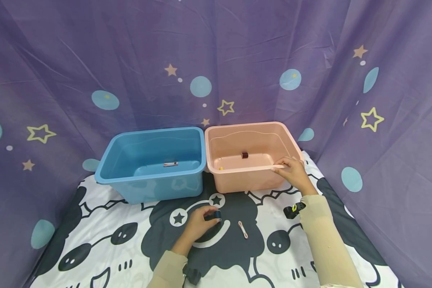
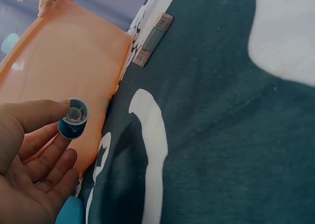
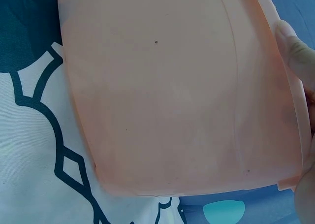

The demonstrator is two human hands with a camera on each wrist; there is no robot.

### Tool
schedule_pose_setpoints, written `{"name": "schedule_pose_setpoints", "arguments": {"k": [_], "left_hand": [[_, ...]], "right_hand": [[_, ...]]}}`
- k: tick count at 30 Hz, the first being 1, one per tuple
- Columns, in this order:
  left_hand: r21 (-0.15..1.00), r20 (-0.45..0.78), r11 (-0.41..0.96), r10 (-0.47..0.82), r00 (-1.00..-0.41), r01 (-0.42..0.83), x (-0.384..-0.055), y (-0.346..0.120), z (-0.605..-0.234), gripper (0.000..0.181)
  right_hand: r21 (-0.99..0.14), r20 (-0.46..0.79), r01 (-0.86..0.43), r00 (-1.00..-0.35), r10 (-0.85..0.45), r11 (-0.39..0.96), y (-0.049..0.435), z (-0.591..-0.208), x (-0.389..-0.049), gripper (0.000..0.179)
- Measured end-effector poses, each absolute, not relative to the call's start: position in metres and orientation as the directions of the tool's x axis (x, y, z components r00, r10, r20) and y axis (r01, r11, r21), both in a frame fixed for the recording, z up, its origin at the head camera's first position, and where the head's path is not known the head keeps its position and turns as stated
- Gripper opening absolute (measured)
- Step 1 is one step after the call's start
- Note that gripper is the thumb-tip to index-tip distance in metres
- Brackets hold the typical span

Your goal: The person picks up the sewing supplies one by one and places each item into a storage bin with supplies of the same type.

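Note:
My left hand (image 1: 198, 225) pinches a dark blue thread spool (image 1: 217, 215) between thumb and fingers, above the cloth in front of the bins. In the left wrist view the end of the spool (image 2: 74, 116) faces the camera. At the near right corner of the pink bin (image 1: 252, 170), my right hand (image 1: 294, 173) grips the rim, thumb on one side and fingers over the other. A folded tape measure (image 1: 243, 230) lies on the cloth to the right of the left hand. Inside the pink bin are a dark brown spool (image 1: 245, 155) and a small yellow thing (image 1: 221, 168), partly hidden by the wall.
A blue bin (image 1: 149, 182) stands left of the pink one, their rims touching or nearly so. Another folded strip, like a tape measure (image 1: 171, 164), lies in it. A patterned black and white cloth (image 1: 129, 256) covers the surface, and a purple curtain (image 1: 147, 48) hangs behind.

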State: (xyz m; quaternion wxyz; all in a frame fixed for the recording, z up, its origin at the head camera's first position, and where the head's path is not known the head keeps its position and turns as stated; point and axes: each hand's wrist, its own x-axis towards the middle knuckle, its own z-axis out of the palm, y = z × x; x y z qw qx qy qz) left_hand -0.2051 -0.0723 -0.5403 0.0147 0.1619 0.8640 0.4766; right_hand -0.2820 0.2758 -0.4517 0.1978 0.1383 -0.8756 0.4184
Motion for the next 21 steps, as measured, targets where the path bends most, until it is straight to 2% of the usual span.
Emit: {"name": "schedule_pose_setpoints", "arguments": {"k": [21], "left_hand": [[0.805, 0.151, 0.513, 0.308, -0.939, 0.298, -0.209, -0.064, -0.51, 0.035]], "right_hand": [[-0.674, 0.465, -0.413, -0.881, -0.083, 0.612, 0.276, -0.452, -0.282, 0.012]]}}
